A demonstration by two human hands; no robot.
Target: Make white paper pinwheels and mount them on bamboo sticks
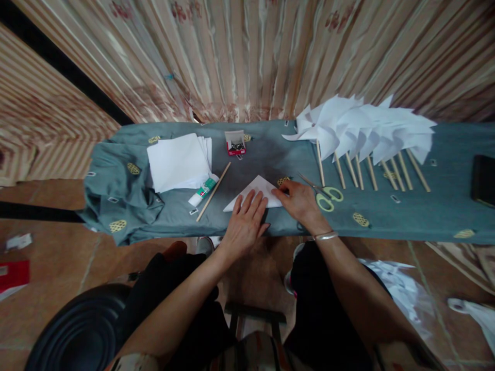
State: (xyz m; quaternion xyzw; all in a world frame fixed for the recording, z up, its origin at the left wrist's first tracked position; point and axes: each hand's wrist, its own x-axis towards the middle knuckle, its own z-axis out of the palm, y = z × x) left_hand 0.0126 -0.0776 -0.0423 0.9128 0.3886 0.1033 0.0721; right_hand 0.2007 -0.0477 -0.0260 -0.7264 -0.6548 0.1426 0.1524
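Note:
A white sheet of paper (260, 186), folded into a triangle, lies on the cloth-covered table in front of me. My left hand (247, 219) rests flat on it, fingers stretched out across its lower left part. At the triangle's right corner my right hand (299, 203) is closed, thumb and forefinger on the paper's edge. Green-handled scissors (327, 196) lie just beyond the right hand. Left of the paper are a wooden stick (213, 192) and a green-and-white glue tube (203, 191). An opened small red box (235, 144) with small dark metallic pieces stands behind.
A stack of white paper (178, 162) sits at the left. Several paper pinwheels (363, 129) on wooden sticks overlap at the back right. A dark object (483, 180) lies at the far right. Below are a black round stool (81, 330) and a plastic bag (402, 288) with white scraps.

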